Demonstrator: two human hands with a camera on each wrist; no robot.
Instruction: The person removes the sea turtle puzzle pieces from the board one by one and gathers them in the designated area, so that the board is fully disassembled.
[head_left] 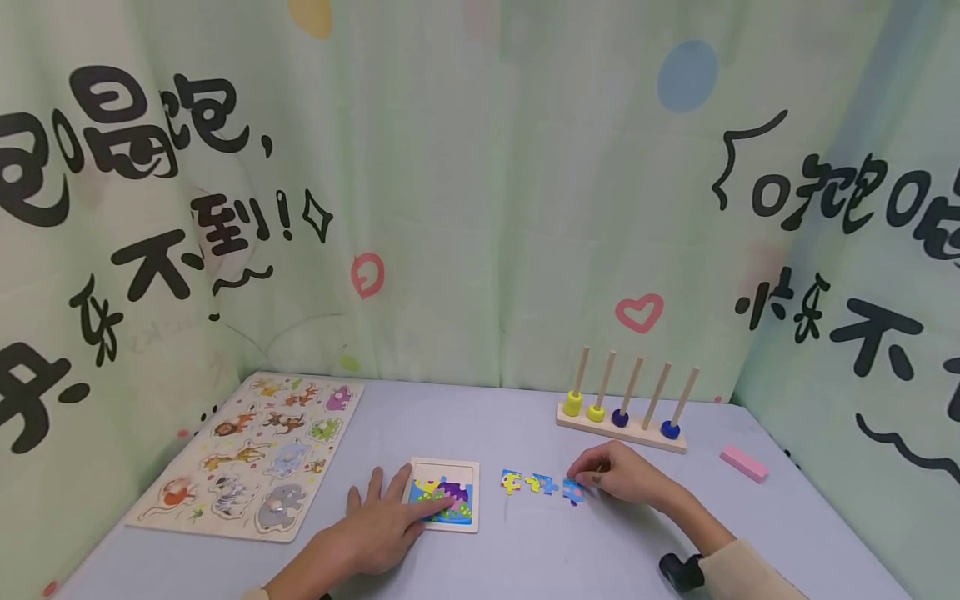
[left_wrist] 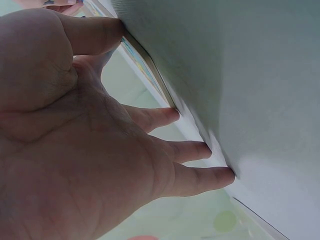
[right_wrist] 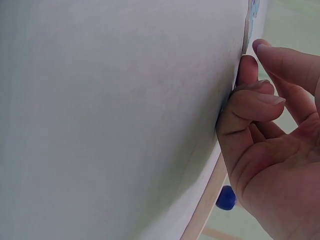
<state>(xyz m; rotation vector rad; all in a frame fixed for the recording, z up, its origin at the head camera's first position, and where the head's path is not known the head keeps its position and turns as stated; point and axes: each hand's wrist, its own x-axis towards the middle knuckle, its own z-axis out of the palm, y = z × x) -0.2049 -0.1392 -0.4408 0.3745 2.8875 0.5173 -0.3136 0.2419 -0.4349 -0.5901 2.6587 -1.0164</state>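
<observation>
1. Board [head_left: 258, 435]: apparently laid aside; one
2. Left hand [head_left: 378, 527]: spread wide, thumb on the tray [head_left: 459, 467], seemingly steadying it; one tray, part-filled
3. Pieces [head_left: 550, 484]: beside the tray, perhaps for easy reach; three
4. Right hand [head_left: 618, 472]: fingers curled narrowly at the rightmost piece; pinch or touch, cannot tell
5. Rack [head_left: 645, 436]: set back; five pegs

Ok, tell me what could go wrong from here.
First, the right hand has its fingers at the edge of the rightmost loose piece; that piece lies close to the blue piece on its left, so it might nudge it. Second, the left hand has its thumb across the puzzle tray, which could shift pieces or be in the way of placing one.
</observation>
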